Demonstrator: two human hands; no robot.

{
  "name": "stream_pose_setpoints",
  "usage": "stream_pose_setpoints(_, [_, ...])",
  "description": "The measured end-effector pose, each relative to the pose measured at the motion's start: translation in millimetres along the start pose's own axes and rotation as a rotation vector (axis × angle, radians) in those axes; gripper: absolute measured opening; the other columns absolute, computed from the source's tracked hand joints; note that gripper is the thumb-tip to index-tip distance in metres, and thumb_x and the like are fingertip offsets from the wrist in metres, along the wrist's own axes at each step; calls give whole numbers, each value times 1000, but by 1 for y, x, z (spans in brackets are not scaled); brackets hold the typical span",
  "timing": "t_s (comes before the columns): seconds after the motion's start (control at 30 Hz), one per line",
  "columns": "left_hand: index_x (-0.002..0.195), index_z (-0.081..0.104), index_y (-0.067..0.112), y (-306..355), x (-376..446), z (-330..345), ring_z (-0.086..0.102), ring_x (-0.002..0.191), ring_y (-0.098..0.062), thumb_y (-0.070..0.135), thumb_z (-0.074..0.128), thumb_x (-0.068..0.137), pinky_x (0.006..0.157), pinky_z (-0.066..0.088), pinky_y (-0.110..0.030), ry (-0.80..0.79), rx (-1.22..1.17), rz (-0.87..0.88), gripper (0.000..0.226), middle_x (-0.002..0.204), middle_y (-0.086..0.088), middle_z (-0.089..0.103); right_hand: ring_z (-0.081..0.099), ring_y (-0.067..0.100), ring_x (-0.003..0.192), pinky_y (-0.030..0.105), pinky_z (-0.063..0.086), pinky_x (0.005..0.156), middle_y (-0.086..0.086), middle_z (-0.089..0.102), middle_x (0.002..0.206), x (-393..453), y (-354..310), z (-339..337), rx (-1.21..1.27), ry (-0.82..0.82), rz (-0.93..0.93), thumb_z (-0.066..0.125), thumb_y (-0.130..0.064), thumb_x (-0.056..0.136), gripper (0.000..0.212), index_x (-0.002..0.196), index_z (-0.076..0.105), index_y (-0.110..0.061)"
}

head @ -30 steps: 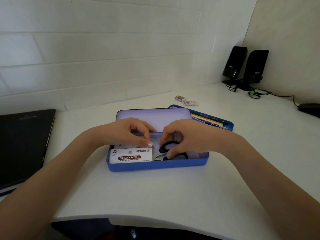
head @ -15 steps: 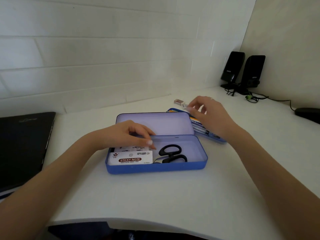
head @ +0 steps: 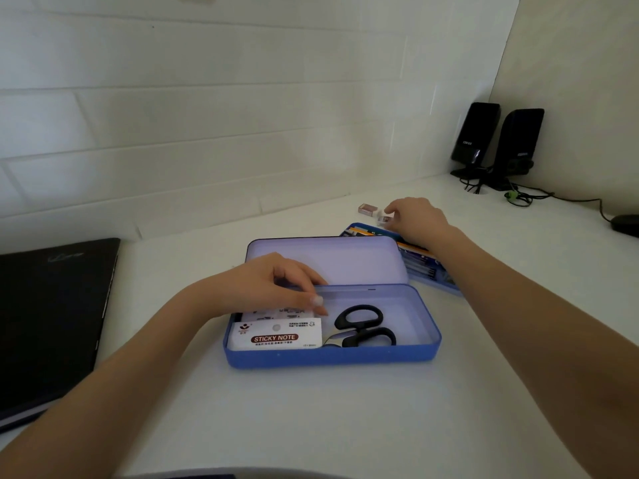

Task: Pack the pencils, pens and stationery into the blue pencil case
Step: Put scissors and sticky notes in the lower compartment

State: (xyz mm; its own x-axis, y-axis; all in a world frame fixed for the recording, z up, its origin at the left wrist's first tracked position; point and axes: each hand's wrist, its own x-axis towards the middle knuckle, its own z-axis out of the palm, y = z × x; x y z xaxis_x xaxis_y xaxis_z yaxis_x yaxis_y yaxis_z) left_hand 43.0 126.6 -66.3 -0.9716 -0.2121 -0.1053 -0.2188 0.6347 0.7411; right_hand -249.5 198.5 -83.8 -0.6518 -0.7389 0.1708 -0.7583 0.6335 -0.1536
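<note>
The blue pencil case (head: 332,357) lies open at the desk's middle, lid up. Inside it are a white sticky note pack (head: 278,335) at the left and black-handled scissors (head: 363,328) beside it. My left hand (head: 273,286) rests over the case's left end, fingertips touching a second white pack behind the sticky notes. My right hand (head: 415,217) reaches past the case, its fingertips closing on a small eraser (head: 383,220). A second small eraser (head: 366,209) lies just left of it. A blue box of pencils (head: 422,262) sits behind the case, under my right forearm.
A closed black laptop (head: 52,316) lies at the left. Two black speakers (head: 498,143) with cables stand in the back right corner, and a dark mouse (head: 626,224) sits at the right edge. A white tiled wall runs close behind the desk.
My right hand left the scissors in the case and moved back and right, over the pencil box, to the small erasers. My left hand stayed at the case's left end.
</note>
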Motion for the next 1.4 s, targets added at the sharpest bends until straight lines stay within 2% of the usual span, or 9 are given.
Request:
stream_pose_setpoints(0.17, [70, 75, 41, -1, -1, 1, 57, 101, 13, 44, 72, 71, 91, 43, -17, 5, -21, 4, 5, 116, 19, 63, 47, 32, 113, 40, 42, 83, 16, 55, 120, -19, -2, 1, -116, 237, -15, 48, -24, 94, 31, 118, 54, -5])
stream_pose_setpoints(0.3, [70, 76, 39, 0, -2, 2, 56, 103, 15, 38, 70, 75, 94, 42, -18, 13, -22, -4, 8, 116, 18, 63, 53, 17, 84, 18, 36, 63, 11, 55, 90, -61, -16, -23, 493, 400, -121, 49, -27, 94, 33, 121, 50, -8])
stream_pose_setpoints(0.4, [69, 75, 41, 3, -3, 2, 56, 102, 16, 41, 69, 71, 90, 40, -14, 23, -35, -3, 7, 114, 19, 64, 46, -1, 58, 6, 35, 55, 2, 49, 71, -103, -31, -51, 645, 250, -267, 50, -25, 94, 26, 118, 57, -20])
stream_pose_setpoints(0.57, [67, 76, 40, 3, -3, 3, 56, 102, 15, 39, 72, 72, 90, 40, -12, 29, -40, -10, 6, 115, 19, 63, 49, 10, 55, 21, 39, 54, 13, 63, 69, -166, -35, -65, 692, -72, -333, 58, -22, 88, 6, 92, 61, -26])
stream_pose_setpoints(0.7, [67, 75, 41, 1, -2, 2, 55, 105, 15, 46, 77, 68, 90, 40, -12, 26, -41, -16, 5, 112, 21, 63, 42, 8, 49, 20, 35, 50, -6, 51, 55, -186, -31, -51, 394, -111, -344, 59, -27, 84, 8, 81, 51, -29])
stream_pose_setpoints(0.93, [69, 76, 38, 0, -1, 1, 58, 104, 10, 45, 76, 69, 90, 41, -17, 27, -34, -22, 7, 112, 22, 64, 41, 13, 85, 18, 34, 62, -4, 41, 94, -182, -27, -47, 162, -163, -328, 62, -35, 84, 14, 82, 51, -27])
stream_pose_setpoints(1.1, [70, 76, 39, -1, -1, 1, 58, 101, 12, 57, 75, 59, 86, 42, -13, 29, -21, -11, 21, 109, 24, 65, 43, 8, 71, 20, 35, 60, -12, 38, 81, -183, -22, -50, 281, -247, -326, 62, -31, 85, 26, 107, 50, -33])
stream_pose_setpoints(1.23, [75, 77, 38, -1, -2, 0, 59, 103, 10, 78, 67, 45, 82, 43, -7, 19, -45, 8, 51, 109, 27, 64, 42, 8, 56, 15, 34, 51, -6, 49, 67, -156, -13, -51, 556, 20, -198, 52, -21, 91, 8, 89, 59, -25])
stream_pose_setpoints(1.4, [76, 78, 36, 0, -2, 0, 55, 107, 12, 46, 74, 71, 93, 38, -17, 7, -41, -32, 12, 115, 20, 63, 54, 20, 80, 18, 38, 62, 9, 57, 100, -87, -1, -42, 406, 195, -118, 37, -6, 94, 29, 112, 57, -16])
